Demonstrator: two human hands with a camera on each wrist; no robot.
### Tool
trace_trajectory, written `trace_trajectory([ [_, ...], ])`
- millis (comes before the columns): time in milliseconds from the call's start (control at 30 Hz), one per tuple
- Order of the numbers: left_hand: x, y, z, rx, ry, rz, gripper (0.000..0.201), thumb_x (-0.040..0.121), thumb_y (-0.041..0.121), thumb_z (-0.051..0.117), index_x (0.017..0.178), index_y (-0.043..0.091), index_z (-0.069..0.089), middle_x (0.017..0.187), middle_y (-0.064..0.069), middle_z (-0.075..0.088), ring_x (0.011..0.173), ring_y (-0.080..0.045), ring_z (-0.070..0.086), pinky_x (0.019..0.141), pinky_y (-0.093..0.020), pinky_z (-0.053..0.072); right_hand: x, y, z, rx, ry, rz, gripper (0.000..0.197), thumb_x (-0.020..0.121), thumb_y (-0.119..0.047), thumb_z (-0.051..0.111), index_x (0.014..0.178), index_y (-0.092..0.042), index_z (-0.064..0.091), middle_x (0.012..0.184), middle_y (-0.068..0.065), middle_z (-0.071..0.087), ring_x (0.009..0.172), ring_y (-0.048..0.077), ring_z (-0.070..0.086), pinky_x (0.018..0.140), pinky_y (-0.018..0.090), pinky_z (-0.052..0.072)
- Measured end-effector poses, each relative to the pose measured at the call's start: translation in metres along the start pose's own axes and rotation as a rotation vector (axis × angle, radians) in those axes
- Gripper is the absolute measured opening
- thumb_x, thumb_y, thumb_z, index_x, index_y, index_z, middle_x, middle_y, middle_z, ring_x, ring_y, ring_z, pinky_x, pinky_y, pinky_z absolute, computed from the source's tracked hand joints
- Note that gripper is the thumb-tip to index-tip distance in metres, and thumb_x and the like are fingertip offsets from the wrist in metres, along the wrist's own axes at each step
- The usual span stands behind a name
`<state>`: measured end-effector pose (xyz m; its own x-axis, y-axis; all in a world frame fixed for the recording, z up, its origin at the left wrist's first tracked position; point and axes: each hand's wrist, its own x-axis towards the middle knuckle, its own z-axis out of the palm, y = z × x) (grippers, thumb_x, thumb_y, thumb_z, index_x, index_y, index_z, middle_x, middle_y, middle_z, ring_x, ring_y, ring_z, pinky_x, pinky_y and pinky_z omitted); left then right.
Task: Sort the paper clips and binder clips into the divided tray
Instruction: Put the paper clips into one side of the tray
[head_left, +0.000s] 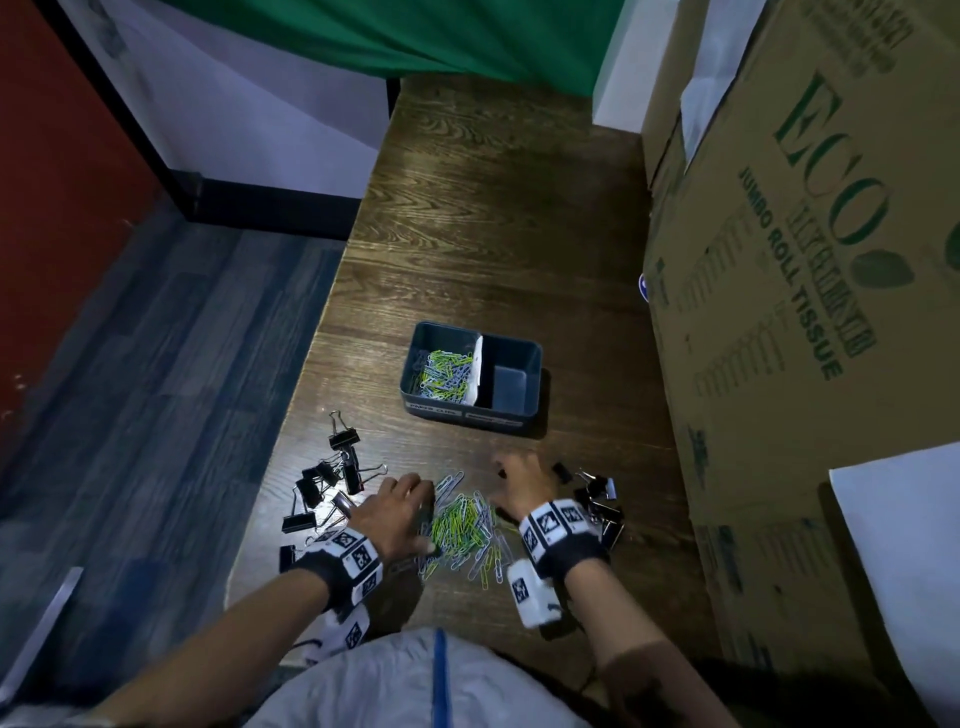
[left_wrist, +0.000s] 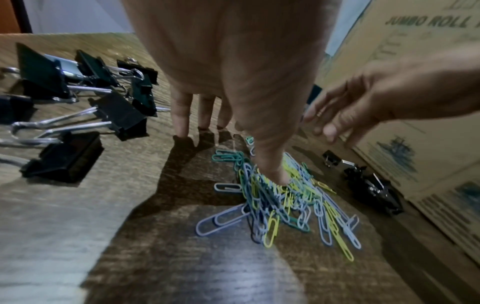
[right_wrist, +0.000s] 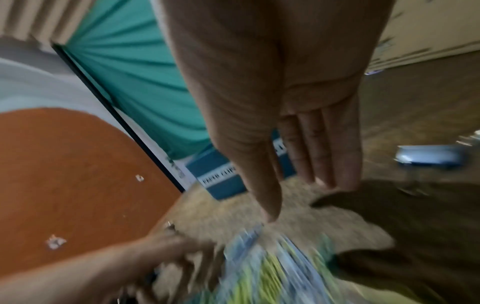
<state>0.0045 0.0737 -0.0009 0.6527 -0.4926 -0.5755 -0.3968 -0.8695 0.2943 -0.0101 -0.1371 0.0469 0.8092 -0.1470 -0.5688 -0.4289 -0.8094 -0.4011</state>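
Dark wood grain runs under everything on this surface (head_left: 498, 218), with blue floor off the left edge and a big cardboard box (head_left: 810, 260) walling in the right.

Far left, a scatter of black binder clips (head_left: 332, 483) lies loose on the wood, none of them sorted yet. Just beside them sits my left hand (head_left: 397, 512), fingers straight and spread, fingertips down on the wood and thumb pressing into the edge of the pile. Nothing is clamped in that grip; it is apart.

Centre stage now: the paper clips (head_left: 467, 525), a tangle of green, yellow and pale blue, lying between my two hands. Beyond them stands the divided tray (head_left: 415, 395). Its left compartment already holds a good heap of coloured paper clips; the right one, past the white divider, looks bare.

On the other side of the pile comes my right hand (head_left: 519, 486), fingers straight and together, palm low over the wood, holding nothing. That wrist view is blurred, so finer detail is lost. Right of it, a second bunch of black binder clips (head_left: 600, 506) sits near the box.

My read: roughly part-way through the paper clips, with a fair pile left, and the binder clips not begun. Both hands look set to gather the remaining pile.
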Motion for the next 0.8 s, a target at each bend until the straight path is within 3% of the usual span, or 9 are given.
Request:
trace_trajectory([
  [33, 0.002, 0.003, 0.002, 0.031, -0.005, 0.022, 0.103, 0.074, 0.066, 0.064, 0.150, 0.021, 0.011, 0.158, -0.004, 0.013, 0.139, -0.030, 0.022, 0.107, -0.052, 0.037, -0.007, 0.009, 0.009, -0.027, -0.068, 0.043, 0.067, 0.084, -0.014, 0.077, 0.144, -0.016, 0.045, 0.152, 0.012, 0.035, 0.136, 0.034, 0.044, 0.109, 0.044, 0.040],
  [100, 0.004, 0.008, 0.006, 0.091, -0.012, 0.075, 0.104, 0.077, 0.071, 0.057, 0.152, 0.021, 0.004, 0.160, -0.002, 0.004, 0.142, -0.031, 0.016, 0.110, -0.052, 0.033, -0.019, 0.022, 0.024, -0.125, -0.134, 0.068, 0.087, 0.081, -0.024, 0.079, 0.152, -0.021, 0.028, 0.160, 0.011, 0.013, 0.143, 0.036, 0.030, 0.113, 0.050, 0.034],
  [233, 0.003, 0.024, 0.013, 0.230, -0.017, 0.217, 0.095, 0.084, 0.060, 0.057, 0.153, 0.020, 0.005, 0.160, -0.004, 0.006, 0.141, -0.031, 0.017, 0.109, -0.050, 0.032, -0.034, 0.031, 0.059, -0.341, -0.067, -0.096, 0.096, 0.076, -0.041, 0.081, 0.151, -0.023, 0.024, 0.144, 0.013, 0.028, 0.131, 0.034, 0.037, 0.105, 0.048, 0.042],
  [333, 0.000, 0.029, 0.018, 0.266, 0.005, 0.278, 0.080, 0.087, 0.030, 0.062, 0.151, 0.013, 0.017, 0.156, -0.009, 0.018, 0.135, -0.030, 0.026, 0.102, -0.042, 0.040, -0.040, 0.027, 0.079, -0.360, 0.003, -0.170, 0.085, 0.074, -0.019, 0.082, 0.145, -0.020, 0.036, 0.135, 0.014, 0.040, 0.122, 0.036, 0.047, 0.093, 0.047, 0.050],
  [433, -0.002, 0.028, 0.020, 0.177, 0.065, 0.299, 0.059, 0.086, 0.021, 0.062, 0.139, 0.010, 0.040, 0.145, -0.011, 0.036, 0.127, -0.028, 0.037, 0.092, -0.038, 0.047, -0.040, 0.025, 0.087, -0.330, 0.053, -0.199, 0.070, 0.071, 0.000, 0.075, 0.133, -0.020, 0.049, 0.127, 0.012, 0.049, 0.112, 0.034, 0.057, 0.085, 0.045, 0.055],
  [633, -0.010, 0.021, 0.020, -0.049, 0.157, 0.286, 0.046, 0.086, 0.006, 0.063, 0.130, 0.015, 0.055, 0.126, -0.012, 0.055, 0.113, -0.027, 0.054, 0.091, -0.031, 0.046, -0.038, 0.027, 0.074, -0.220, 0.064, -0.214, 0.052, 0.087, 0.007, 0.056, 0.133, -0.018, 0.057, 0.139, 0.010, 0.049, 0.115, 0.032, 0.058, 0.093, 0.041, 0.053],
  [733, -0.015, 0.023, 0.015, -0.164, 0.226, 0.288, 0.035, 0.088, 0.004, 0.063, 0.121, 0.015, 0.063, 0.114, -0.009, 0.061, 0.093, -0.021, 0.061, 0.080, -0.017, 0.043, -0.039, 0.026, 0.067, -0.155, 0.037, -0.154, 0.050, 0.093, 0.010, 0.048, 0.136, -0.014, 0.057, 0.141, 0.014, 0.050, 0.120, 0.031, 0.056, 0.100, 0.035, 0.048],
  [800, -0.017, 0.020, 0.012, -0.216, 0.257, 0.278, 0.029, 0.087, 0.005, 0.064, 0.113, 0.018, 0.067, 0.104, -0.003, 0.064, 0.080, -0.012, 0.056, 0.071, -0.010, 0.038, -0.040, 0.029, 0.063, -0.155, 0.045, -0.093, 0.039, 0.098, 0.004, 0.046, 0.133, -0.009, 0.057, 0.136, 0.016, 0.053, 0.115, 0.028, 0.057, 0.097, 0.031, 0.046],
])
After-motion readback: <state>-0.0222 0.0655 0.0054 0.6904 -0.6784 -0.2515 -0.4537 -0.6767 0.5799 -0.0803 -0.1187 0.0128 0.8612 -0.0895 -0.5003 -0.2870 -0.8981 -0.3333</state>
